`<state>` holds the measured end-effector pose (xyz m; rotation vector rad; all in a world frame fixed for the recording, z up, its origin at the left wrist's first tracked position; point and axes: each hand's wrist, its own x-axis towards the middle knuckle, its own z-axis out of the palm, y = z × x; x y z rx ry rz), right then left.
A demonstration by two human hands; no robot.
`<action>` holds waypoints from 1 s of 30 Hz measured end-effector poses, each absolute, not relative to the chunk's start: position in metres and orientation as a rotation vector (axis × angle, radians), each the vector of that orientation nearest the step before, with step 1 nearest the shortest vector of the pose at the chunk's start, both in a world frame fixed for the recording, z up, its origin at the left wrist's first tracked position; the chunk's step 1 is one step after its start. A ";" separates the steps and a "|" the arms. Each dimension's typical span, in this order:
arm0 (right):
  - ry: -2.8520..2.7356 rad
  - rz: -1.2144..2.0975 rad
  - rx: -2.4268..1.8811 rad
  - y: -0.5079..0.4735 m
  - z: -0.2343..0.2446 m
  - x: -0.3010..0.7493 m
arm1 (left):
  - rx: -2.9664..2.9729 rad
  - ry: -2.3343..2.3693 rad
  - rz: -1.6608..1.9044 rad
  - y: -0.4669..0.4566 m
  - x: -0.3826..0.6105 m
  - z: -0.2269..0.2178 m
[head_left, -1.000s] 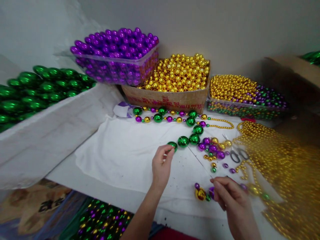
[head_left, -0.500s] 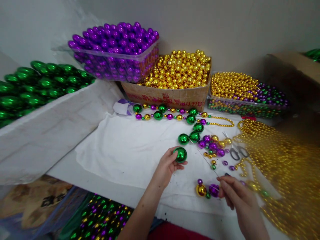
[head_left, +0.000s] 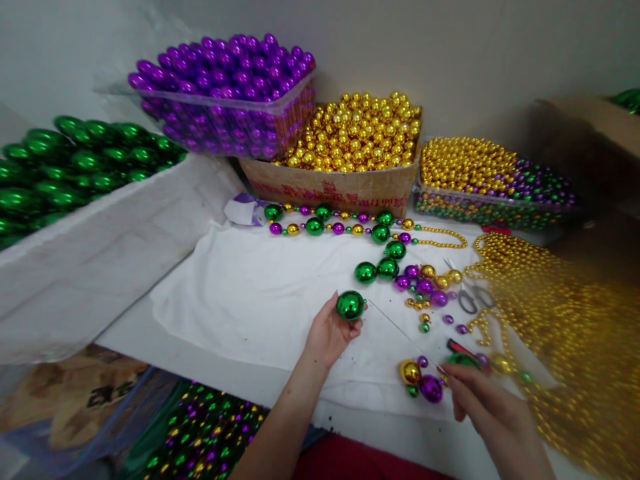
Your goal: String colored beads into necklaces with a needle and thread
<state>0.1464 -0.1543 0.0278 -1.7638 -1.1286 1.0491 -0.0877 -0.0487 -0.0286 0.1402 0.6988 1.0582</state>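
Observation:
My left hand (head_left: 330,330) holds a large shiny green bead (head_left: 350,305) over the white cloth (head_left: 250,300). A thin needle or wire (head_left: 400,333) runs from the bead down to my right hand (head_left: 487,403), whose fingers pinch its end. Just left of my right hand lie a gold bead (head_left: 410,371) and a purple bead (head_left: 431,388) on the string. A half-strung chain of green, purple and gold beads (head_left: 350,227) lies across the back of the cloth, ending at two green beads (head_left: 376,270).
Behind stand a clear tub of purple beads (head_left: 225,100), a cardboard box of gold beads (head_left: 350,153) and a tub of mixed small beads (head_left: 490,183). Green beads (head_left: 75,167) fill a white-lined box at left. Gold bead strands (head_left: 560,320) pile at right beside scissors (head_left: 473,299).
My left hand picked a green bead off the end of the chain and lifted it toward me. The right hand shifted right and lower with the needle.

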 end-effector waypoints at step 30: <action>-1.373 1.086 -1.705 -0.154 0.024 0.147 | 0.138 0.808 1.162 -0.043 -0.089 -0.030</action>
